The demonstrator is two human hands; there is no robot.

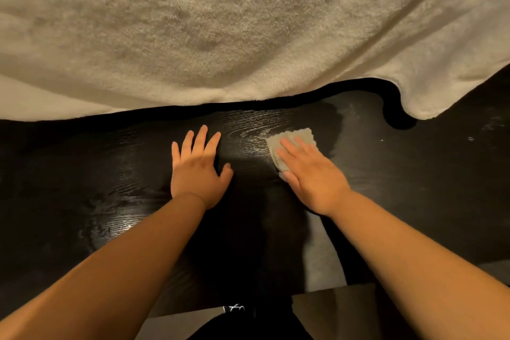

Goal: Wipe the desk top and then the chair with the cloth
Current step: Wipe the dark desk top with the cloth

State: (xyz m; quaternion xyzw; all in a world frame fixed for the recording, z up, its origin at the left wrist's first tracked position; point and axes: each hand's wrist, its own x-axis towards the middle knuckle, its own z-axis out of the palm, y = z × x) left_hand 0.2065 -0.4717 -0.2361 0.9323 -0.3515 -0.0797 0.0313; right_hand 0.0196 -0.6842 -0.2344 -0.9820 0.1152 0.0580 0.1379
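A small, soft cloth (292, 143), light and easily bunched, lies on the dark desk top (414, 174) under the flat-fingered right hand (311, 174); palm pressure should steer it. The left hand (197, 167) rests spread nearby, empty.

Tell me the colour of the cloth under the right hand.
The cloth is pale grey; head view.

Home, likely bedroom: plush beige blanket (220, 22) along edge of dark wood-grain desk top (96, 174); warm dim light.
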